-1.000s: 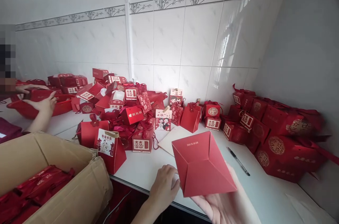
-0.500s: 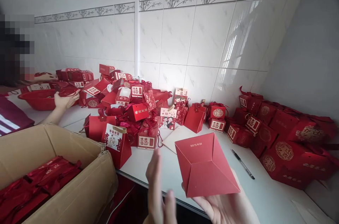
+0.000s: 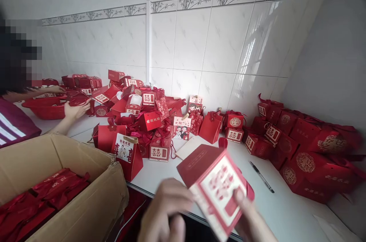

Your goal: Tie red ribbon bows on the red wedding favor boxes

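Note:
A red gift box (image 3: pixel 215 188) with a cream double-happiness panel and a red ribbon is tilted in front of me, above the table's near edge. My right hand (image 3: pixel 253 217) grips it from the right, the thumb lying across the front panel. Just left of the box is my left hand (image 3: pixel 166 211), blurred, its fingers bent and the thumb apart from them. It seems to hold nothing; whether its fingertips touch the box I cannot tell. A black pen (image 3: pixel 261 176) lies on the white table (image 3: pixel 281 211) to the right.
Many red gift boxes (image 3: pixel 158 148) are heaped along the wall, more (image 3: pixel 307 162) on the right. An open cardboard box (image 3: pixel 94 192) with red boxes inside stands at left. Behind it a co-worker's hand (image 3: pixel 76 109) holds something red by a red basin (image 3: pixel 45 109).
The gift box has turned from showing its plain red underside to showing its printed front panel. My left hand has bent its fingers. The co-worker's hand has shifted slightly right.

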A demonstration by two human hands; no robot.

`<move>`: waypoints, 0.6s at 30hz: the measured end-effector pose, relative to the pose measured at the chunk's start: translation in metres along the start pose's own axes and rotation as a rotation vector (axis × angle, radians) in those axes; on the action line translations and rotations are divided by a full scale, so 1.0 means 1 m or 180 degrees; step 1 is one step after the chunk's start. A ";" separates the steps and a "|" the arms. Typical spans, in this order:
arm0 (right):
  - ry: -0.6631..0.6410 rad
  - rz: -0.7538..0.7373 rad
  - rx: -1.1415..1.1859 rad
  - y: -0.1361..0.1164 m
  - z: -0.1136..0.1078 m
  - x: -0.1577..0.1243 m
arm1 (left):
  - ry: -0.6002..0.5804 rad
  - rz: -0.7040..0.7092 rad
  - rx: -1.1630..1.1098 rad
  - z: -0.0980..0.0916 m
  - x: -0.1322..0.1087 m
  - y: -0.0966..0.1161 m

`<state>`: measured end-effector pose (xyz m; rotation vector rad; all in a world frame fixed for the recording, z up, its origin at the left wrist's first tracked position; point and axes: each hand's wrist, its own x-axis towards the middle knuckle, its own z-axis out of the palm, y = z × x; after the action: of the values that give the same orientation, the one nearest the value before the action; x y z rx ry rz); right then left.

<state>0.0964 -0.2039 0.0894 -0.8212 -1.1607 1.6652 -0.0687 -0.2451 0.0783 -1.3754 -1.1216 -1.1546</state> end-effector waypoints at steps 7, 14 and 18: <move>0.0579 -0.2804 -0.3372 0.003 -0.012 0.000 | -0.1070 -0.2856 -0.2788 0.002 0.021 -0.030; 0.0393 -0.3010 -0.3905 0.001 -0.014 -0.005 | -0.1864 -0.2449 -0.2497 0.010 0.030 -0.015; 0.0408 -0.3134 -0.4129 0.003 -0.020 -0.004 | -0.1876 -0.2409 -0.2480 0.017 0.031 -0.016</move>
<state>0.1142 -0.2016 0.0801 -0.8057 -2.0673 -0.0752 -0.0793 -0.2251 0.1095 -2.0476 -1.8152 -1.9313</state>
